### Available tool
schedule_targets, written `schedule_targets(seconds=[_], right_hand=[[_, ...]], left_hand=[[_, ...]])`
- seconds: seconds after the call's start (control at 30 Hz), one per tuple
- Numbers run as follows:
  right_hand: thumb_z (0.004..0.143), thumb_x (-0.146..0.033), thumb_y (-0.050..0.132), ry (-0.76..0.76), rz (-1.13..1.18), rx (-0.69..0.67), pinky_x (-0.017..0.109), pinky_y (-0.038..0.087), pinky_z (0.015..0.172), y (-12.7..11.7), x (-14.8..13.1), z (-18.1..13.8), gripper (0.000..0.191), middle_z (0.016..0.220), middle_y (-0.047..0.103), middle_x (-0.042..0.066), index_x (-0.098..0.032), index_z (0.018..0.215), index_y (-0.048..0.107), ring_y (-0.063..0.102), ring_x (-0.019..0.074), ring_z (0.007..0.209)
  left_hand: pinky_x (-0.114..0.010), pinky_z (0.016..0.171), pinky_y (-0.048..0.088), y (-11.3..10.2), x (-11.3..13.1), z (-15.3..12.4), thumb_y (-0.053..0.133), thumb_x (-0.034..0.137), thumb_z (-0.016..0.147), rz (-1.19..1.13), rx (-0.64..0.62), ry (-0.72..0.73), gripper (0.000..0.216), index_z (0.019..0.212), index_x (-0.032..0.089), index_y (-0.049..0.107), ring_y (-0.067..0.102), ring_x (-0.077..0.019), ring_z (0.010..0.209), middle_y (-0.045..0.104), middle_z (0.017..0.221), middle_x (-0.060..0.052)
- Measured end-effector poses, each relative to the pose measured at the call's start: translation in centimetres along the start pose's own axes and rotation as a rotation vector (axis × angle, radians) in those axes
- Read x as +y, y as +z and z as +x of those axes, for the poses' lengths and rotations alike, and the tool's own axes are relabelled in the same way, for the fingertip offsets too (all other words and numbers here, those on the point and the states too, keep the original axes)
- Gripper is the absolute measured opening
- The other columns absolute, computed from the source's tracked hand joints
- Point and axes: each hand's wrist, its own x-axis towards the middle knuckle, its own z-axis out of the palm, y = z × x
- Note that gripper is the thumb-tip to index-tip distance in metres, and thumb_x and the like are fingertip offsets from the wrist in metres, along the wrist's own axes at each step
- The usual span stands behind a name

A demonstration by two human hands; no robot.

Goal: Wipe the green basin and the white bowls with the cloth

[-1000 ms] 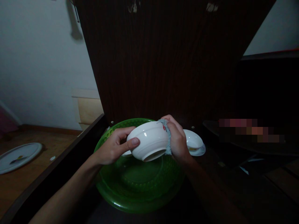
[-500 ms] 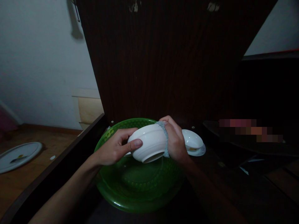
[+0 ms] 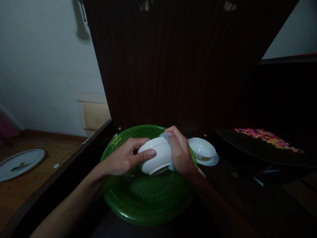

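Note:
A white bowl point(image 3: 157, 155) is held tilted on its side above a green basin point(image 3: 148, 208), its foot ring turned down and toward me. My left hand point(image 3: 127, 155) grips the bowl's left side, the thumb lying along the outer wall. On the other side, my right hand point(image 3: 180, 152) is closed on a grey-blue cloth point(image 3: 170, 155), pressed over the bowl's rim and right side. The bowl's inside and the right fingertips are hidden from me.
Right of the basin, another white bowl point(image 3: 201, 148) sits on a white plate point(image 3: 210, 162). Thin sticks like chopsticks point(image 3: 201, 172) lie nearby. A dark panel point(image 3: 168, 66) rises behind. Farther right are colourful small pieces point(image 3: 269, 138); a round white lid-like object point(image 3: 22, 165) lies on the floor at left.
My right hand and the cloth have shifted slightly left along the bowl, covering more of its right side. The chopstick-like sticks now show beside my right wrist.

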Motion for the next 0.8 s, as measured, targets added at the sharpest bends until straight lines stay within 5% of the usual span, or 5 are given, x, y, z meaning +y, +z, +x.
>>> schedule_targets(seconds=[0.27, 0.47, 0.67, 0.8], right_hand=[[0.097, -0.03, 0.036, -0.03, -0.059, -0.007, 0.029, 0.033, 0.059, 0.2, 0.1, -0.6, 0.023, 0.068, 0.049, -0.002, -0.023, 0.08, 0.049, 0.046, 0.0158, 0.064], [0.091, -0.034, 0.043, 0.072, 0.132, 0.027, 0.027, 0.034, 0.055, -0.2, 0.3, 0.2, 0.02, 0.069, 0.049, -0.001, -0.023, 0.077, 0.052, 0.046, 0.0159, 0.065], [0.078, -0.029, 0.049, 0.232, 0.383, 0.145, 0.025, 0.036, 0.052, -0.5, 1.0, 1.6, 0.012, 0.066, 0.048, -0.002, -0.023, 0.07, 0.055, 0.045, 0.0142, 0.06], [0.079, -0.033, 0.049, 0.195, 0.311, 0.141, 0.025, 0.035, 0.052, -0.5, 1.1, 1.5, 0.015, 0.065, 0.046, -0.003, -0.023, 0.07, 0.054, 0.043, 0.0147, 0.06]], left_hand=[[-0.02, 0.053, 0.039, 0.3, 0.0, 0.1, 0.061, 0.048, 0.09, -0.029, 0.014, -0.031, 0.034, 0.083, 0.015, 0.061, 0.05, -0.0118, 0.064, 0.055, 0.072, 0.001], [-0.019, 0.048, 0.033, -0.5, -0.2, 0.1, 0.063, 0.063, 0.083, -0.083, 0.106, 0.041, 0.049, 0.073, 0.016, 0.054, 0.042, -0.0091, 0.057, 0.047, 0.064, 0.004], [-0.024, 0.063, 0.047, -0.9, -0.5, 0.0, 0.07, 0.051, 0.083, -0.145, 0.012, 0.054, 0.042, 0.096, 0.012, 0.066, 0.057, -0.0152, 0.072, 0.065, 0.081, -0.004], [-0.026, 0.067, 0.049, -0.8, -0.8, 0.0, 0.071, 0.048, 0.083, -0.181, -0.018, 0.031, 0.043, 0.104, 0.01, 0.068, 0.059, -0.0177, 0.077, 0.069, 0.086, -0.006]])
